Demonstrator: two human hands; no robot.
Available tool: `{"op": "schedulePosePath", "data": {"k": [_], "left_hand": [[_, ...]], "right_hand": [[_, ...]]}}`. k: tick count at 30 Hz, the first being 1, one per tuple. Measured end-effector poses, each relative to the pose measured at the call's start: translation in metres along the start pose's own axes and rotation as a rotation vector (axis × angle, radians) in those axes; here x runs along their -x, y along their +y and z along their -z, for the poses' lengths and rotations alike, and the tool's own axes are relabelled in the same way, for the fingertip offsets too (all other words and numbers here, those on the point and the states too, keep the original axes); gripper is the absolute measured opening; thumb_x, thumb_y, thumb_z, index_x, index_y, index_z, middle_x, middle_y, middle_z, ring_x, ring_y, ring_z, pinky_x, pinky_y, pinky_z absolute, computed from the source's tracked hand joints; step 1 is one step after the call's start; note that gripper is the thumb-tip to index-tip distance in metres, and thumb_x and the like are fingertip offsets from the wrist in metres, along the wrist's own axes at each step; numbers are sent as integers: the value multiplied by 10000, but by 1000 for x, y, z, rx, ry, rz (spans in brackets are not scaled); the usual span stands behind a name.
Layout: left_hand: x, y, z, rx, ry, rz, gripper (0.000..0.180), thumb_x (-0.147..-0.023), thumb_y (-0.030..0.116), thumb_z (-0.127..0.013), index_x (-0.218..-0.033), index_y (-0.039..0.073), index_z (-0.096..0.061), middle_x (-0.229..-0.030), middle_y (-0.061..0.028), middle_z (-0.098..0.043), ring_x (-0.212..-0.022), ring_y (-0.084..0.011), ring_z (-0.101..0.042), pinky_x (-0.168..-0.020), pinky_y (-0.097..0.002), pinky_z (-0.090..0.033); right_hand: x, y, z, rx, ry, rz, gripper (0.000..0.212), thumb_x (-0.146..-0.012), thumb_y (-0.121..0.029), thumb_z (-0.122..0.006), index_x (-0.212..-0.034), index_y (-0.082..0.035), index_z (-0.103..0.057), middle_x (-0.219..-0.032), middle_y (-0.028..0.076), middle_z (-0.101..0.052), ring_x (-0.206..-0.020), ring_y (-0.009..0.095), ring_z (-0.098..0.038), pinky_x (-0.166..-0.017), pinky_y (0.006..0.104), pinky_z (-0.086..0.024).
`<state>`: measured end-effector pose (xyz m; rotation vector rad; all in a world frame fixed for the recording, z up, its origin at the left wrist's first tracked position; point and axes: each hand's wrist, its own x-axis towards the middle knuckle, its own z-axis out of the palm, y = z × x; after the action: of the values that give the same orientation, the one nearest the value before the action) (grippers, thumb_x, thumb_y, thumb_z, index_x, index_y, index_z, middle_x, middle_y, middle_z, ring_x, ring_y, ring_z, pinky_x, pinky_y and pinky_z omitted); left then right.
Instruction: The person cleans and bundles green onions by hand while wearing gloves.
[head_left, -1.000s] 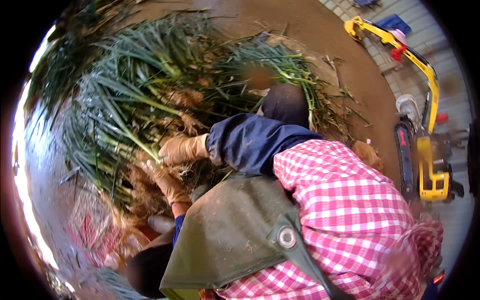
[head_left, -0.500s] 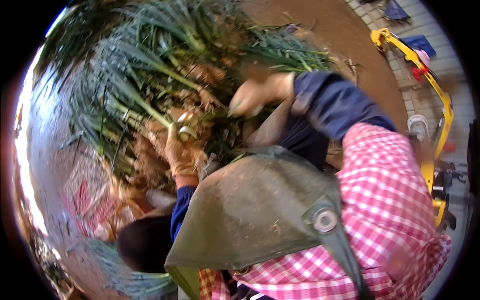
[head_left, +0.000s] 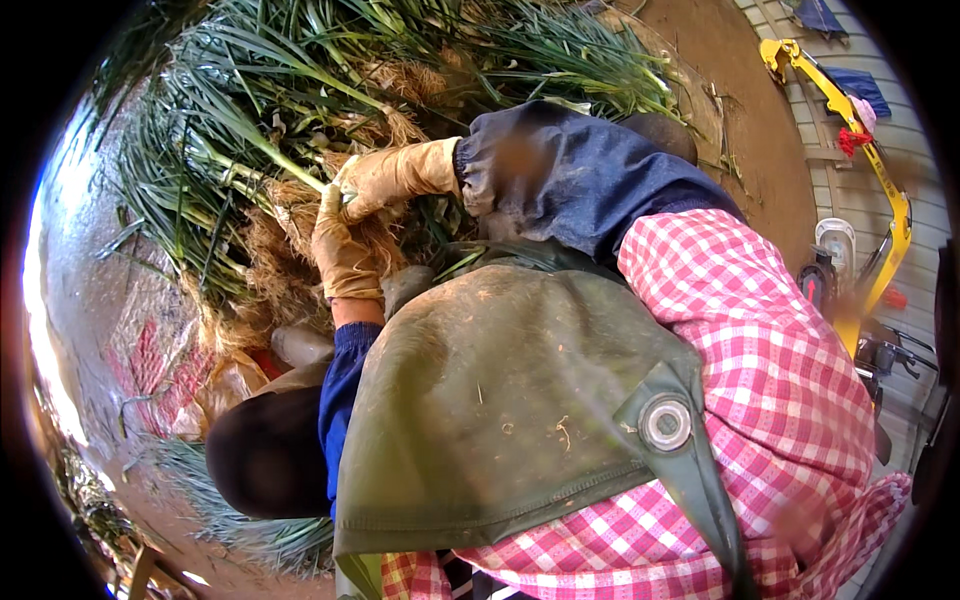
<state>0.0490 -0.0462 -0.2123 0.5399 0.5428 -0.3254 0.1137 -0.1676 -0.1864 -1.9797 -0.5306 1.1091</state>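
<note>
A leek (head_left: 290,165) with long green leaves and a pale stalk slants toward the upper left, its lower end hidden by my hands. My left hand (head_left: 343,245), in a tan glove, is closed around the low part of this stalk. Against it, my right hand (head_left: 395,180), gloved the same way, has its fingers pressed together at the stalk's base. A pale bit shows between the right fingertips; I cannot make out whether it is peel or the stalk itself. Beyond both hands spreads a heap of leeks (head_left: 225,85), with brown, stringy roots (head_left: 265,265) toward me.
An olive apron (head_left: 520,400) covers my lap. More leeks (head_left: 240,510) lie at the lower left, near a red-and-white woven sack (head_left: 160,380). On the right is a yellow jointed machine arm (head_left: 885,200) over pale paving. Brown floor (head_left: 745,90) stretches beyond the heap's right side.
My right hand has swung left and inward from over the right of the roots to meet my left hand at the stalk. The whole view has shifted slightly.
</note>
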Motion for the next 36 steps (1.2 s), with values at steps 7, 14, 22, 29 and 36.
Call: {"op": "schedulePosePath", "data": {"k": [7,14,22,29,36], "left_hand": [[-22,10,55,-35,235,-254,371,-961,274,-386,-1012,-35,-586,-1001,-184,-643,-919,-297,-640,-819,-361,-517],[-4,4,17,-176,167,-235,355,-953,254,-405,-1008,-52,-577,-967,-210,-643,-900,-298,-645,-826,-380,-516],[-10,-3,28,-254,154,-123,404,-958,295,-417,-1132,-48,-539,-1059,-212,-615,-1003,-334,-592,-929,-429,-453],[-31,-14,27,-250,83,-101,395,-958,295,-412,-1116,-45,-540,-1057,-208,-613,-994,-325,-593,-920,-422,-455],[-38,-6,28,-270,39,-116,388,-959,294,-408,-1100,-42,-540,-1056,-204,-611,-985,-316,-594,-912,-414,-458]], "right_hand": [[24,70,13,426,-238,-171,326,-879,-382,-533,-847,-79,-651,-710,54,-640,-657,192,-606,-622,331,-479],[-7,159,-20,474,-17,-693,932,-704,-689,-579,-1349,-40,-396,-1394,211,-355,-1207,379,-430,-996,468,-367],[-6,222,-113,783,142,-350,483,-787,-400,-581,-1126,-56,-573,-1130,196,-554,-955,356,-573,-708,441,-483],[-2,241,-28,789,-3,-275,143,-670,-124,-610,-776,-85,-699,-822,90,-675,-769,294,-643,-635,402,-525],[156,207,186,1070,337,-434,173,-716,-175,-592,-693,-15,-651,-628,171,-581,-564,301,-571,-502,434,-460]]}}
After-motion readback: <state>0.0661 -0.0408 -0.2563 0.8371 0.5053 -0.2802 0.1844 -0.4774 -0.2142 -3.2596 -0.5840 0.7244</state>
